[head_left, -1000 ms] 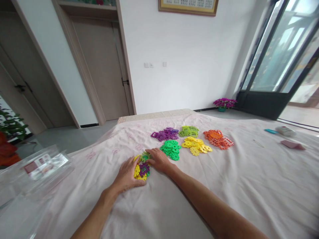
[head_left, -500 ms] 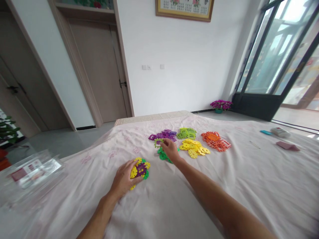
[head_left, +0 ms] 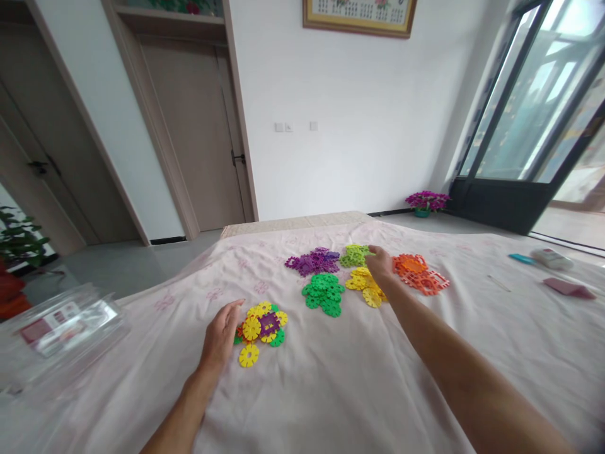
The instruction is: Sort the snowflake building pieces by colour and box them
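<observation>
Beside a small cluster of joined plastic snowflake pieces, my left hand [head_left: 221, 333] rests with its fingers stretched out, holding nothing. The cluster has a yellow disc [head_left: 252, 328] in front, a purple square piece [head_left: 269, 324], and green and orange parts. One yellow disc [head_left: 249, 355] sticks out at its near side. My right hand [head_left: 380, 265] reaches over the right edge of the light green pile [head_left: 353, 255], thumb and fingertips closed about a light green snowflake piece. Its wrist partly covers the yellow pile [head_left: 366, 284].
A purple pile [head_left: 312, 261], a green pile [head_left: 324, 293] and an orange pile [head_left: 422, 277] lie on the pale bedcover [head_left: 331, 378]. Clear plastic packaging [head_left: 61, 334] is at left. A pink cloth [head_left: 568, 288], a white packet [head_left: 551, 258] and a thin stick [head_left: 500, 283] lie at right.
My right hand has moved right, from over the green pile to the light green pile, with the light green piece. My left hand has let go of the cluster and drawn slightly left.
</observation>
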### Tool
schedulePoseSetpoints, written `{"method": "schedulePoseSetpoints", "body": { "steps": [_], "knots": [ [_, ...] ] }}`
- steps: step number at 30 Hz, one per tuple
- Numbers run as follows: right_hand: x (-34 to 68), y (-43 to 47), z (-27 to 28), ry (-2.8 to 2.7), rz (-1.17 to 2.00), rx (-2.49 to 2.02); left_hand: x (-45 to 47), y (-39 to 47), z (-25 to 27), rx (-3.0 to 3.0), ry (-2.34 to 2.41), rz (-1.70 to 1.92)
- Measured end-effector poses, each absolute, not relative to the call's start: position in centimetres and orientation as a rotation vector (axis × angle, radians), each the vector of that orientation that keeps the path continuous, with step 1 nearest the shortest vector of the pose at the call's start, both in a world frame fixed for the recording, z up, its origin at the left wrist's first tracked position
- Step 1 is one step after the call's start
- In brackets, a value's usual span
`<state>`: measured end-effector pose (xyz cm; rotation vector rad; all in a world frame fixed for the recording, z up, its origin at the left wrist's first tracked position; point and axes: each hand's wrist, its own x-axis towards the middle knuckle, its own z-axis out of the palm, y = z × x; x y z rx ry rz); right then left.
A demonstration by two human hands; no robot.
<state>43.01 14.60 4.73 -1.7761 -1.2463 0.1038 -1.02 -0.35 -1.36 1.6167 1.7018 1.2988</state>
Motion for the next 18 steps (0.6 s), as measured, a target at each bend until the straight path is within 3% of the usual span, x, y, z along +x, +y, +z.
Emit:
{"method": "schedulePoseSetpoints", "body": {
  "steps": [10, 18],
  "knots": [
    [26.8, 6.8, 1.7, -1.885, 0.575, -1.166, -1.9, 0.5, -1.9, 1.925, 2.053, 0.988],
    [22.2, 1.5, 0.1, -2.318, 0.379, -0.833, -1.8, 0.3, -1.9, 2.003, 2.041, 0.980]
  ]
}}
